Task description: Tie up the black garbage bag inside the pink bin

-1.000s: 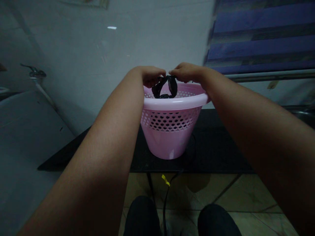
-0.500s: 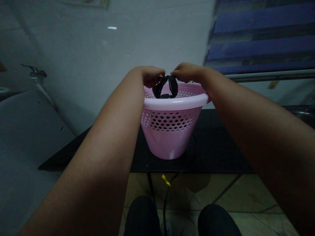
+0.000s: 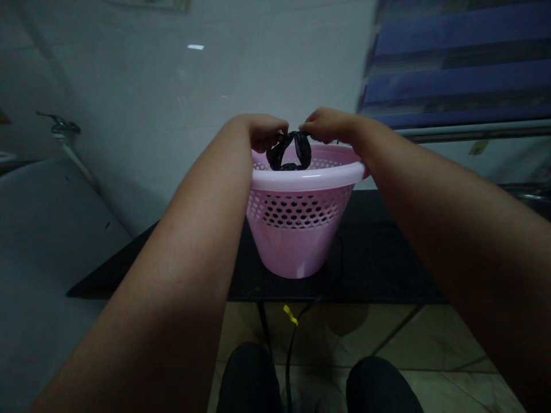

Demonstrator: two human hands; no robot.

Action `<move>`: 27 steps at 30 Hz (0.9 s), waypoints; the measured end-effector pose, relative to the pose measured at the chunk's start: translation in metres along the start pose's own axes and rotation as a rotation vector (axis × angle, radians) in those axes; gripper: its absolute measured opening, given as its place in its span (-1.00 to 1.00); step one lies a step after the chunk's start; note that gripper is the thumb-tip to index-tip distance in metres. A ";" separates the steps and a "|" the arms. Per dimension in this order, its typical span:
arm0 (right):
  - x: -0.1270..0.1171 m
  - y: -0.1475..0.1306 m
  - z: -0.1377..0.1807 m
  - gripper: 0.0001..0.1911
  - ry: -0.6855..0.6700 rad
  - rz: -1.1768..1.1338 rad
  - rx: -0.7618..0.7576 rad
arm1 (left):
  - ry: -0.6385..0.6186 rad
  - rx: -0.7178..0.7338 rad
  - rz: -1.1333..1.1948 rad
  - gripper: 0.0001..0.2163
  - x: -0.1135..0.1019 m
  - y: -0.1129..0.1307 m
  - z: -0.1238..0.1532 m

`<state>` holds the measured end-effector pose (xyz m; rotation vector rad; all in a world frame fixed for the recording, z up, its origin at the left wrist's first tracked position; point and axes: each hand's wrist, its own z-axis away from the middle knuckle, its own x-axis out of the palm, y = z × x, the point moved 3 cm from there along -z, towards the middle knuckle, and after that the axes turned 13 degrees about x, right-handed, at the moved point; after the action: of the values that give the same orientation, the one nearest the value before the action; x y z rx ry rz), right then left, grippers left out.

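A pink plastic basket (image 3: 297, 246) with a band of holes below its rim stands upright on a black tabletop (image 3: 383, 246). Over its opening, a black plastic bag (image 3: 303, 150) is twisted at the top, with two strands meeting between my hands. My left hand (image 3: 267, 132) pinches one end of it, fingers closed. On the other side, my right hand (image 3: 325, 124) grips the opposite end between thumb and fingers. Both forearms reach past the basket's rim. The lower part of the bag is hidden inside the basket, dark through the holes.
A tap (image 3: 64, 125) is fixed to the tiled wall at left, above a grey surface (image 3: 51, 229). A black cord with a yellow tag (image 3: 290, 315) hangs off the table's front edge, near my knees. A blue striped blind (image 3: 460, 69) is at upper right.
Almost nothing differs. Both hands keep their hold on the bag's ends, and the basket stays in place; the view has shifted very slightly.
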<state>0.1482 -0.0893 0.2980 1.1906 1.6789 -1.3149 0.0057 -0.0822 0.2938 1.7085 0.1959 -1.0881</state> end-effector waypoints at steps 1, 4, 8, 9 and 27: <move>0.000 0.000 0.000 -0.76 -0.002 0.004 -0.001 | 0.007 -0.003 -0.009 -0.82 0.000 0.000 0.001; -0.001 -0.001 0.001 -0.77 -0.002 0.015 0.009 | -0.006 -0.002 0.003 -0.82 -0.001 0.001 0.001; -0.001 -0.001 0.001 -0.77 -0.010 0.016 0.016 | -0.022 0.000 0.035 -0.81 0.000 0.001 0.001; -0.001 -0.001 0.001 -0.77 -0.013 0.014 0.018 | -0.020 -0.001 0.038 -0.81 0.000 0.001 0.001; -0.001 0.001 0.000 -0.76 -0.009 -0.003 0.053 | -0.012 -0.007 0.025 -0.81 -0.001 0.000 0.001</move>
<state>0.1497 -0.0899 0.2984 1.2112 1.6498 -1.3719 0.0043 -0.0831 0.2943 1.6933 0.1704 -1.0772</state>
